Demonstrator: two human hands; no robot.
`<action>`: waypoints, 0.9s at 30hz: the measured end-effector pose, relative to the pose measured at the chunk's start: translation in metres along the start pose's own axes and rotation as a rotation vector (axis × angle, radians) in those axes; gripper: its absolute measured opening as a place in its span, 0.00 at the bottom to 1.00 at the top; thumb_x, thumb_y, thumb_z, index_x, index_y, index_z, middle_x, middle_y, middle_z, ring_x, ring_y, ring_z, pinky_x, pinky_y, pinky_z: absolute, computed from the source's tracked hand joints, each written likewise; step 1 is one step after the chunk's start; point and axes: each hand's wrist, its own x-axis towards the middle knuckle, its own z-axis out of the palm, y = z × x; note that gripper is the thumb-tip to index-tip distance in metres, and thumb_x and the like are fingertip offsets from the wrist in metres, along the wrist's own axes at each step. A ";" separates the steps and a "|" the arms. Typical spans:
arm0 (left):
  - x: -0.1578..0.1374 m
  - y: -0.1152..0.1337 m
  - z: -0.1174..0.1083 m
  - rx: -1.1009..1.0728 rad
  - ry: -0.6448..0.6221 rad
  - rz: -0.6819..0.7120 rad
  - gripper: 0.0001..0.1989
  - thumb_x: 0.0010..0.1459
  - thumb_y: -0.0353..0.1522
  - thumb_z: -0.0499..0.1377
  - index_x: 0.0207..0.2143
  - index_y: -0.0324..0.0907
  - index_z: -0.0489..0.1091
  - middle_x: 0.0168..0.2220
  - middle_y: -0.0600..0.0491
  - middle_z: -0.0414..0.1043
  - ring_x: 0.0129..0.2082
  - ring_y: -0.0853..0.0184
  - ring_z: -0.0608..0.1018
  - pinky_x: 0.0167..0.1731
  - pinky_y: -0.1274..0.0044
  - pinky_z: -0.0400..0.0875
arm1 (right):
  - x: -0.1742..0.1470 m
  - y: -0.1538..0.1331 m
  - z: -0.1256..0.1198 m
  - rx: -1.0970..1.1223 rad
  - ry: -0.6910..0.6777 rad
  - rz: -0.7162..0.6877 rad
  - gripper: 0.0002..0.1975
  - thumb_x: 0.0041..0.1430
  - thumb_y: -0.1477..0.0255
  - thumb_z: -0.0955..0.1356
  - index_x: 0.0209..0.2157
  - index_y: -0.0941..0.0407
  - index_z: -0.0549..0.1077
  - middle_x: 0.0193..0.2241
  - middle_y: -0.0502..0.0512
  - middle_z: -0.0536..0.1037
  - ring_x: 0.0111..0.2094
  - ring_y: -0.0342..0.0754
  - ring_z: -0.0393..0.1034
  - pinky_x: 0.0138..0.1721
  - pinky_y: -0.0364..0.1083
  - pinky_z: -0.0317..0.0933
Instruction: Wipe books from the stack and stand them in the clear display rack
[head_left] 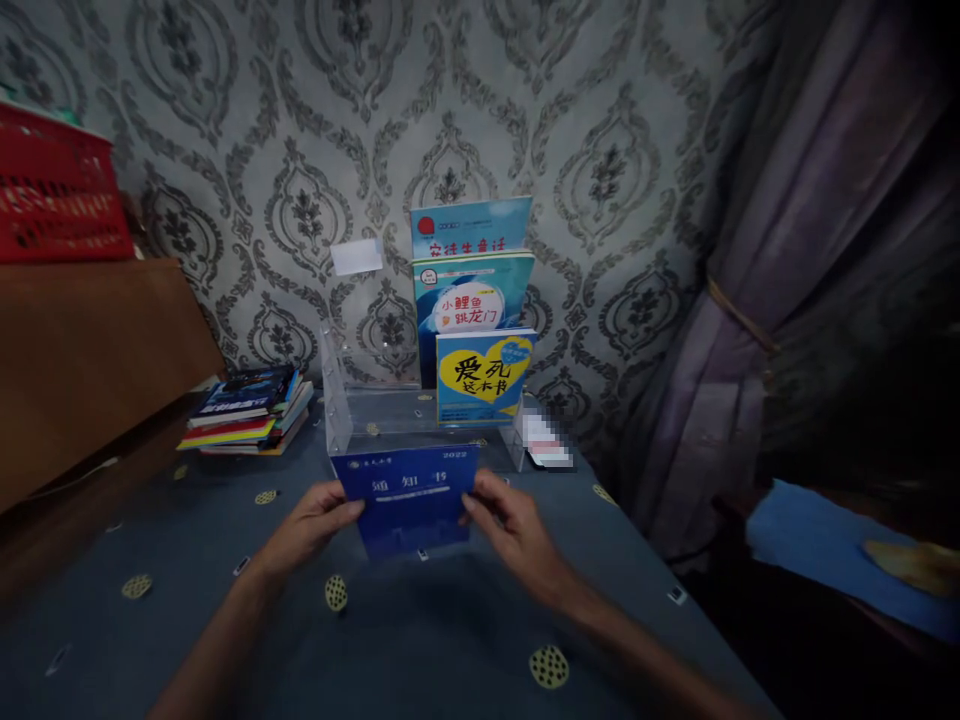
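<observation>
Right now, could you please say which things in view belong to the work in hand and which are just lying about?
Seemingly in use:
- blue booklet, held by left hand and right hand
- clear rack
- three books standing in it

Seemingly lying about:
- book stack
- red basket
- pixelated item beside the rack
- blue sheet

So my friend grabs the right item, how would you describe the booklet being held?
Before the patterned wallpaper, a clear rack stands on the table. Near its front, the left hand and right hand grip the booklet by its sides. Unlike the yellow-heart book in the rack, its cover is deep blue, printed 2022.
</observation>
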 end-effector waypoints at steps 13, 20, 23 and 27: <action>-0.002 0.034 -0.025 0.260 0.048 0.001 0.19 0.56 0.47 0.64 0.32 0.39 0.76 0.27 0.53 0.75 0.24 0.69 0.74 0.26 0.78 0.74 | 0.047 -0.003 0.007 -0.077 -0.227 -0.019 0.13 0.67 0.60 0.63 0.36 0.54 0.71 0.31 0.51 0.75 0.33 0.48 0.72 0.35 0.46 0.71; 0.024 0.058 -0.031 0.432 0.527 0.383 0.20 0.56 0.49 0.62 0.35 0.41 0.73 0.33 0.53 0.73 0.34 0.63 0.76 0.35 0.72 0.78 | 0.147 -0.019 0.012 -0.330 -0.252 -0.133 0.07 0.64 0.72 0.64 0.39 0.57 0.74 0.32 0.51 0.79 0.37 0.47 0.74 0.42 0.47 0.70; 0.034 0.065 -0.030 0.540 0.662 0.522 0.17 0.60 0.46 0.59 0.36 0.41 0.71 0.32 0.54 0.73 0.34 0.64 0.76 0.40 0.72 0.75 | 0.181 -0.038 0.008 -0.375 -0.244 -0.165 0.06 0.62 0.75 0.66 0.38 0.58 0.75 0.33 0.51 0.80 0.38 0.48 0.74 0.43 0.48 0.70; 0.051 0.065 -0.029 0.566 0.732 0.604 0.15 0.63 0.43 0.56 0.37 0.41 0.71 0.32 0.52 0.74 0.35 0.63 0.78 0.39 0.74 0.74 | 0.208 -0.061 -0.004 -0.442 -0.227 -0.164 0.05 0.59 0.75 0.70 0.38 0.59 0.76 0.32 0.52 0.81 0.39 0.50 0.75 0.44 0.47 0.70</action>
